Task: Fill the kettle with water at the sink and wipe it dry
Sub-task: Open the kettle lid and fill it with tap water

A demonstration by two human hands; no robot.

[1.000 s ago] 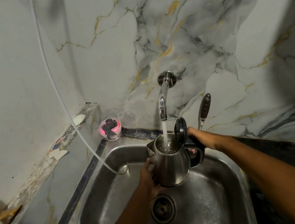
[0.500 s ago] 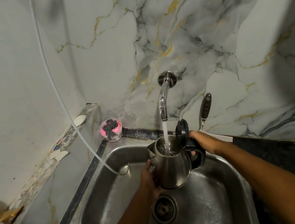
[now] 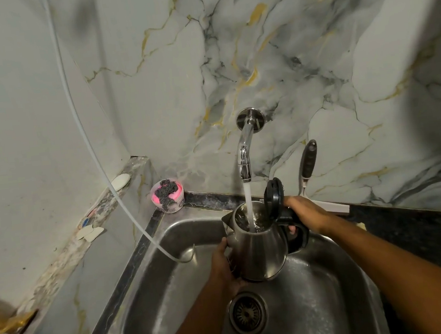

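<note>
Filling is under way: your right hand grips the kettle handle, left hand cups its base; next, shut off the tap.

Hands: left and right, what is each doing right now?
Left hand: closed against the kettle body, supporting it low down.
Right hand: closed on the kettle's black handle.

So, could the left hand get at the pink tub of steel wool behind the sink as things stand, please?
Probably not right now: the left hand is supporting the kettle under the running tap. The path to the pink tub looks open otherwise.
</note>
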